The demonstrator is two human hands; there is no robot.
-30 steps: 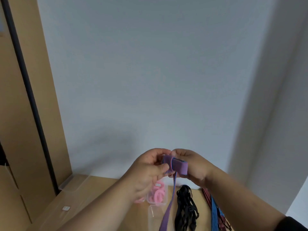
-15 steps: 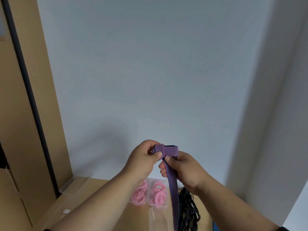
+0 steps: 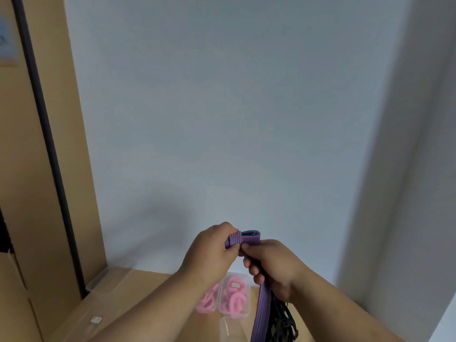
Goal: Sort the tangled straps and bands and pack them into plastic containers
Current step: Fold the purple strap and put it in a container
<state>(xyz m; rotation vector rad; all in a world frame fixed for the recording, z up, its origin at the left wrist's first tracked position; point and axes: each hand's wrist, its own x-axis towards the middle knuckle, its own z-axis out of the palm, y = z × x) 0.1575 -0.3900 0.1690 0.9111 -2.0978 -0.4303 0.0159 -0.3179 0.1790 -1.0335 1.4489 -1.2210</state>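
A purple strap with red and blue stripes point(image 3: 248, 237) is partly wound into a small roll, held up in front of the wall. My left hand point(image 3: 213, 250) pinches the roll's left end. My right hand point(image 3: 271, 264) grips the strap just below the roll, and the loose tail point(image 3: 261, 314) hangs down past the bottom edge. On the wooden table point(image 3: 138, 299) below stand two clear plastic containers point(image 3: 234, 296) filled with pink bands. A tangle of black straps point(image 3: 282, 319) lies to the right of them, half hidden by my right forearm.
An empty clear container point(image 3: 228, 328) sits in front of the pink ones. A clear lid point(image 3: 108, 276) lies at the table's back left by a tall wooden cabinet point(image 3: 37, 169). A small white tag point(image 3: 96, 319) lies on the table. The wall stands close behind.
Both hands have turned the roll and wound the strap further. My right hand shifted from the roll's side to below it. The camera tilted slightly, showing more of the pink containers.
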